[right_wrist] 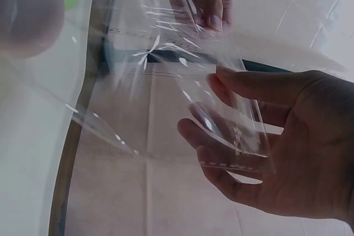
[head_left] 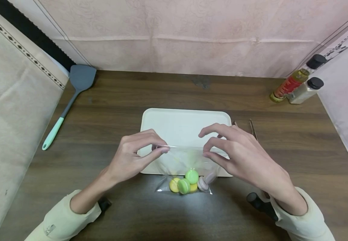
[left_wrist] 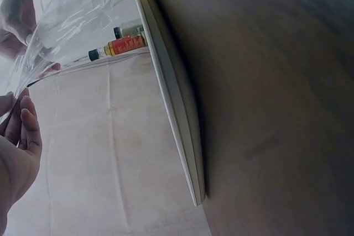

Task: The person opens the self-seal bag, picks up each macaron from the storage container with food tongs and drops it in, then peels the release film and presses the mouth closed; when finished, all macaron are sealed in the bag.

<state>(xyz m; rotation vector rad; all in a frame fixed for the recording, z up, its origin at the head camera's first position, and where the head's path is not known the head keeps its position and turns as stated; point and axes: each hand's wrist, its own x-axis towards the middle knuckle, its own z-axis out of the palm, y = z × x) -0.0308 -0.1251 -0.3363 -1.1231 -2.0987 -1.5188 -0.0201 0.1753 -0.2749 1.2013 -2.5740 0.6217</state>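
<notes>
A clear plastic bag (head_left: 180,162) hangs between the two hands, with green (head_left: 191,176), yellow (head_left: 174,185) and pale lavender macarons (head_left: 203,183) lying in its bottom. At the bag's top left edge, my left hand (head_left: 138,154) pinches the film between thumb and fingers. My right hand (head_left: 240,150) holds the top right side by thumb and fingertip, its other fingers spread. In the right wrist view, some of the right hand's fingers (right_wrist: 221,147) show through the film. The bag overlaps the near edge of a white tray (head_left: 186,124).
A grey spatula with a mint handle (head_left: 53,134) lies at the left. An oil bottle with a red label (head_left: 289,85) and a black-capped shaker (head_left: 306,91) stand at the back right. Metal tongs (head_left: 253,130) lie partly hidden under my right hand. Cloth-covered walls border the wooden table (head_left: 125,97).
</notes>
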